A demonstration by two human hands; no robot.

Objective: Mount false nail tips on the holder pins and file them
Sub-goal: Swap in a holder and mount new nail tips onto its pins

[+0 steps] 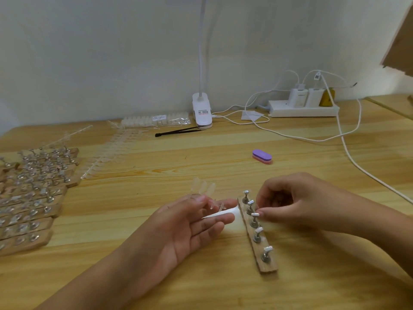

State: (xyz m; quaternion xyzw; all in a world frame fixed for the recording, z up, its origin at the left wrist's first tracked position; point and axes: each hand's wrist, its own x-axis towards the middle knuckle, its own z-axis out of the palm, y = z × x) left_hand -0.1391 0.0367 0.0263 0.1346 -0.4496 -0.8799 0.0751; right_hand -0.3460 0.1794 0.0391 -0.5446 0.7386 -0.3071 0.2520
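right hand (pixel 288 203) pinches, maybe a tip, at wooden five-pin holder strip (pixel 259 238); left hand (pixel 190 222), at 9 o'clock, half-open, holds clear nail-tip strip (pixel 204 190); press the tip centered, gently.

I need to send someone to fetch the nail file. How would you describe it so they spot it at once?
On the wooden desk, look between the white clip lamp at the back and the two hands in front. The nail file lies alone there: a small oval block, purple on top, pink below, the only coloured thing nearby.

A small nail-craft workstation, home-style.
Wooden bench (pixel 201 171) against a bare wall: clip lamp (pixel 201 113) at 12 o'clock, power strip (pixel 304 109) at 1, stacked nail holders (pixel 33 198) at 9, buffer block (pixel 262 156) centre.
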